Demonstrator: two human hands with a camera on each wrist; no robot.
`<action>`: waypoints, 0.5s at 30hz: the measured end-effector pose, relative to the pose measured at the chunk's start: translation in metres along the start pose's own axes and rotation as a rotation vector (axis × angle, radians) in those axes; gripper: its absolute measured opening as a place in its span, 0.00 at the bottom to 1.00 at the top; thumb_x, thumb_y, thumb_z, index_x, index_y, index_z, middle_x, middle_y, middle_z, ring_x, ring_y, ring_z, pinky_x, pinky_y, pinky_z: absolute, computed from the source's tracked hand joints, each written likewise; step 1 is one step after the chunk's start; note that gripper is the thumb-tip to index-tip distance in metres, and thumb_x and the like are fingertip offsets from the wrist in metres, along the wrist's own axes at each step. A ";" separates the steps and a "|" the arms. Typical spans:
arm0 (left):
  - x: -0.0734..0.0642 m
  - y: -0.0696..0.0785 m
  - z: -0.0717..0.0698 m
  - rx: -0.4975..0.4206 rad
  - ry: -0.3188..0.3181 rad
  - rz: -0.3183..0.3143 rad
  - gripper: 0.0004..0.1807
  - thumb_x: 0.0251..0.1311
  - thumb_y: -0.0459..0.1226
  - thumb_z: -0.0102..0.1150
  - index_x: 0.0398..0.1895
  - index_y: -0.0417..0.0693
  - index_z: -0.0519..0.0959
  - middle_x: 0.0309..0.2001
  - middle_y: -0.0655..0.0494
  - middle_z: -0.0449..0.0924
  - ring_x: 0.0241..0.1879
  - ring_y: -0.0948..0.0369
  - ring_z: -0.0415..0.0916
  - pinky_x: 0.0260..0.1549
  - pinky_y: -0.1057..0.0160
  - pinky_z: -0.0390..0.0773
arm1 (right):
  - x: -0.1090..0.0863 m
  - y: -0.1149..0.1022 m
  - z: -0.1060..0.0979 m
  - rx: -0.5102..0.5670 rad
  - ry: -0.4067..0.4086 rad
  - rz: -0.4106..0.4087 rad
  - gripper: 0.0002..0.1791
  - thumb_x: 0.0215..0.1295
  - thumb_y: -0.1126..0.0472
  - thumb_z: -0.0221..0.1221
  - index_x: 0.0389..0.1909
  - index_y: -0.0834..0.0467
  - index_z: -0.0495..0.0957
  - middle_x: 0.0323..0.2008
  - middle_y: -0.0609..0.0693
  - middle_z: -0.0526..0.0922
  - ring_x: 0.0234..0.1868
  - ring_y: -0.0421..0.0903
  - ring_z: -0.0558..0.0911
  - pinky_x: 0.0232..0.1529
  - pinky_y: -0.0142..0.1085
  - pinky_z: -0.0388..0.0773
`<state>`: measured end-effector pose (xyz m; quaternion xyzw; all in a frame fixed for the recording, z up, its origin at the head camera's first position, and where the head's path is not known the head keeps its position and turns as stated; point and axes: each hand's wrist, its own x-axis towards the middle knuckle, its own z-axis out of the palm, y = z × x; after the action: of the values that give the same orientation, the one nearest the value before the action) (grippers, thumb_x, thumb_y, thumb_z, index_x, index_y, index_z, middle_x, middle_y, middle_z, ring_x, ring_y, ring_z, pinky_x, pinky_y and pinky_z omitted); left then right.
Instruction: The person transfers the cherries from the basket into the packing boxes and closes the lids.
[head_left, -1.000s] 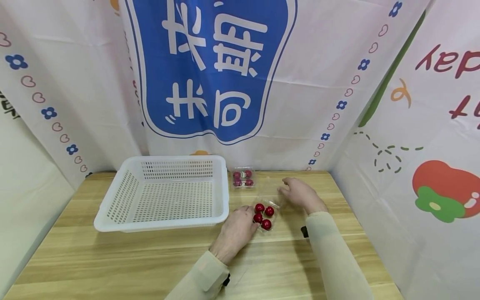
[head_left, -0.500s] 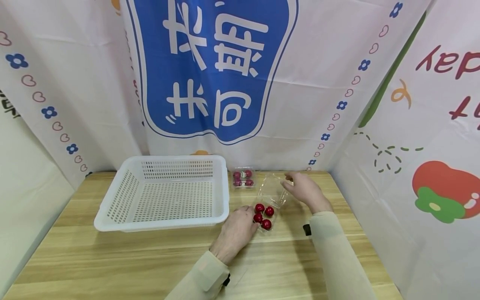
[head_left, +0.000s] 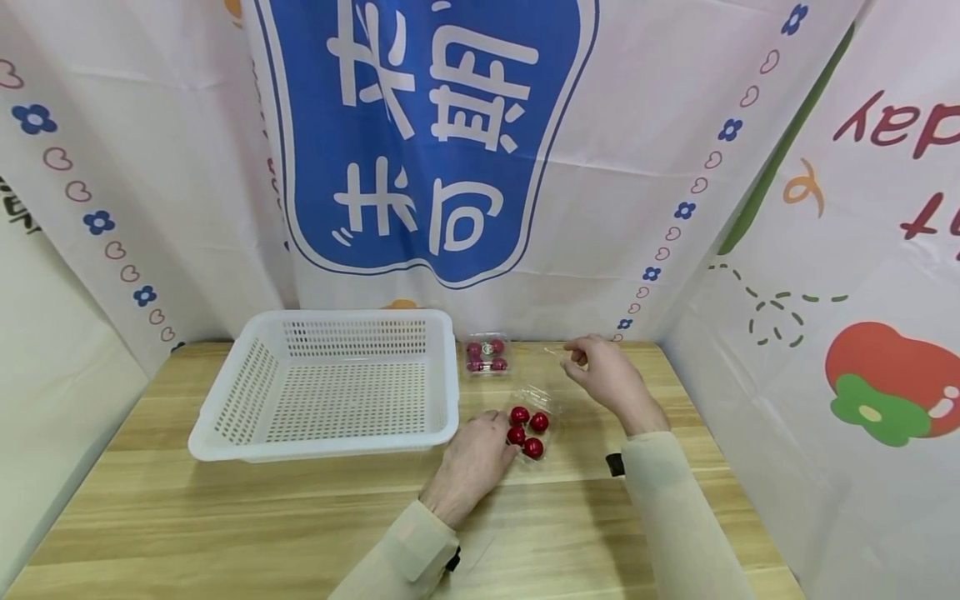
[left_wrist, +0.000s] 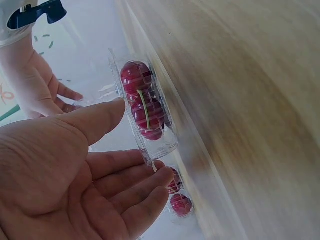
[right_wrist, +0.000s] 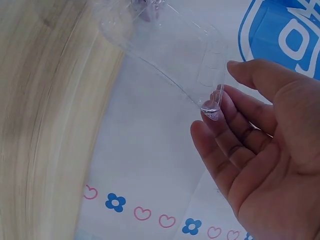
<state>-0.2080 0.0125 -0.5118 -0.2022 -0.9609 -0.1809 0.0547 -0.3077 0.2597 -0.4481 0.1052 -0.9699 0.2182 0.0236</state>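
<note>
My left hand (head_left: 474, 462) holds the left side of a clear plastic clamshell box (left_wrist: 162, 147), its thumb on one edge and its fingers at the far corner. Several glossy red cherries (head_left: 533, 448) sit inside; one green stem shows in the left wrist view. The box's see-through lid (right_wrist: 172, 50) is folded up and away from the fruit. My right hand (head_left: 606, 377) is at the lid's outer corner. In the right wrist view, bent fingertips touch that corner, and the thumb stands a little apart from them.
Left of the hands stands a white slotted plastic basket (head_left: 345, 404). A second clear box of cherries (head_left: 487, 355) lies behind, by the basket's right side. The wooden table (head_left: 285, 525) ends at a printed white cloth (head_left: 592, 208).
My right hand has shifted slightly back and to the right at the lid, and the lid's angle has changed. My left hand, the cherries and the basket stay put.
</note>
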 end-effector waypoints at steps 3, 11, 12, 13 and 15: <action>0.000 0.000 0.000 0.004 0.003 0.002 0.24 0.76 0.43 0.80 0.62 0.33 0.88 0.53 0.41 0.94 0.48 0.47 0.96 0.48 0.52 0.98 | -0.005 -0.004 -0.001 -0.012 0.005 -0.031 0.17 0.83 0.59 0.69 0.64 0.64 0.90 0.53 0.58 0.92 0.51 0.53 0.90 0.60 0.54 0.93; 0.001 0.001 0.000 0.022 0.014 0.004 0.23 0.74 0.43 0.81 0.59 0.34 0.88 0.50 0.42 0.94 0.45 0.47 0.95 0.45 0.52 0.97 | -0.020 -0.015 0.005 -0.077 0.052 -0.149 0.01 0.78 0.66 0.72 0.43 0.59 0.90 0.42 0.53 0.92 0.43 0.48 0.89 0.51 0.49 0.95; 0.001 0.001 0.001 0.022 0.012 0.003 0.23 0.74 0.43 0.81 0.59 0.33 0.88 0.50 0.42 0.94 0.46 0.47 0.95 0.45 0.52 0.97 | -0.022 -0.016 0.007 -0.089 0.064 -0.163 0.02 0.77 0.67 0.72 0.42 0.59 0.89 0.41 0.52 0.91 0.42 0.48 0.89 0.50 0.48 0.94; 0.001 0.001 0.001 0.019 0.010 0.003 0.23 0.74 0.43 0.81 0.60 0.33 0.88 0.51 0.42 0.94 0.46 0.47 0.95 0.45 0.51 0.97 | -0.023 -0.017 0.008 -0.099 0.076 -0.176 0.03 0.77 0.68 0.72 0.41 0.59 0.89 0.40 0.52 0.91 0.41 0.48 0.89 0.48 0.47 0.94; 0.001 0.001 0.000 0.008 0.001 -0.002 0.24 0.75 0.43 0.80 0.61 0.33 0.88 0.52 0.41 0.94 0.47 0.46 0.95 0.47 0.51 0.98 | -0.026 -0.018 0.011 -0.124 0.104 -0.200 0.05 0.75 0.70 0.72 0.39 0.58 0.88 0.39 0.52 0.90 0.40 0.47 0.88 0.46 0.46 0.93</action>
<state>-0.2088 0.0135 -0.5116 -0.2008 -0.9618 -0.1772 0.0560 -0.2789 0.2442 -0.4525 0.1881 -0.9637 0.1597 0.1021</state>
